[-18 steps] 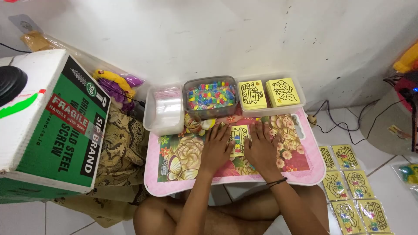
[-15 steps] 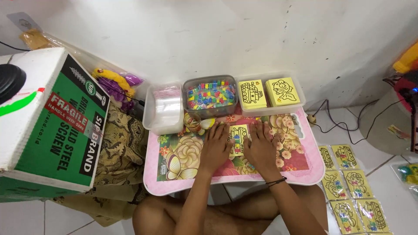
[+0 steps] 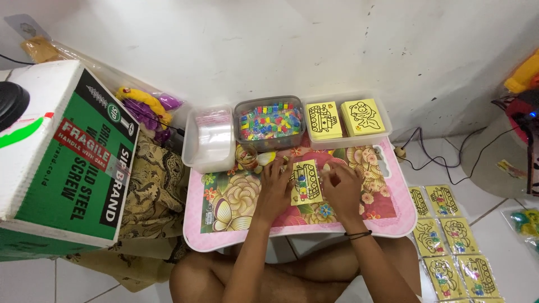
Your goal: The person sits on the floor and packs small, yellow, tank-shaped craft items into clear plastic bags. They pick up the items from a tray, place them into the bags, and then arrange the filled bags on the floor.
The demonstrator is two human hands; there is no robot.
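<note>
Left hand (image 3: 276, 185) lies on the pink floral tray table (image 3: 224, 224), fingers curled against the left edge of a yellow picture card (image 3: 306, 181) with a black outline drawing. Right hand (image 3: 339, 188) lies at the card's right edge, fingers bent; whether either hand pinches the card or only touches it cannot be told from above. The card lies flat near the table's middle. At the far edge stand a clear tub of plastic sleeves (image 3: 210, 139), a tub of coloured bits (image 3: 269, 120) and a tray of yellow cards (image 3: 343, 119). Finished cards (image 3: 449, 235) lie on the floor at right.
</note>
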